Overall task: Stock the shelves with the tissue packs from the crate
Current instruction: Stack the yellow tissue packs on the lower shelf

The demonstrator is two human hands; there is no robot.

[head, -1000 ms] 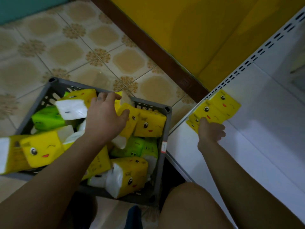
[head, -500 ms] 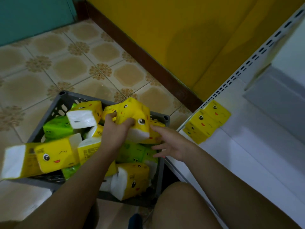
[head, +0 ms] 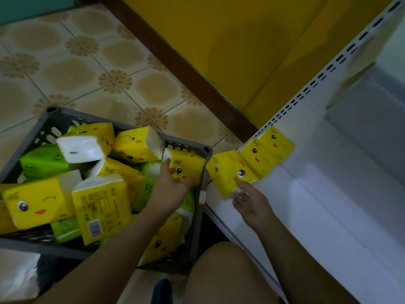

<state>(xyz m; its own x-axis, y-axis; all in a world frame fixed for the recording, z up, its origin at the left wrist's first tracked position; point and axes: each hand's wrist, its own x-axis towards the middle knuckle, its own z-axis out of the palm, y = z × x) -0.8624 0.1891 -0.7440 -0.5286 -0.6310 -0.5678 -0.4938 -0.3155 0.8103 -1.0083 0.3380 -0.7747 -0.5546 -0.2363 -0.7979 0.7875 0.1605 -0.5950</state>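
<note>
1. nearest the camera, a bare knee [head: 230, 275] sits low in view between the two forearms
2. the grey crate [head: 26, 245] stands on the floor to the left of the knee, piled with loose tissue packs: a yellow winking pack [head: 37, 205] at its near left, a yellow pack standing on end [head: 100, 209] with its barcode showing, and green packs [head: 43, 161] underneath
3. the left hand [head: 173, 189] reaches into the crate's far right corner, fingers spread wide; its thumb lies against the left end of the corner pack [head: 190, 165] and its fingertips lie on that pack's near face, but i cannot tell whether it has a real hold
4. the right hand [head: 252, 205] is over the front of the white shelf [head: 317, 194], fingers fairly straight and blurred, not wrapped round anything; the fingertips touch the near end of the tilted pack [head: 228, 172]
5. the tilted pack lies just beyond those fingertips, at the shelf's left front corner, between the crate's rim and the shelved packs
6. past it, two yellow packs [head: 258, 159] [head: 276, 141] lie side by side on the shelf, touching each other, the nearer one against the tilted pack
7. behind them the slotted upright [head: 328, 69] runs away along the shelf's edge
8. farthest off lie the patterned floor tiles [head: 87, 69], a brown skirting [head: 186, 69] and the yellow wall [head: 241, 40]
</note>
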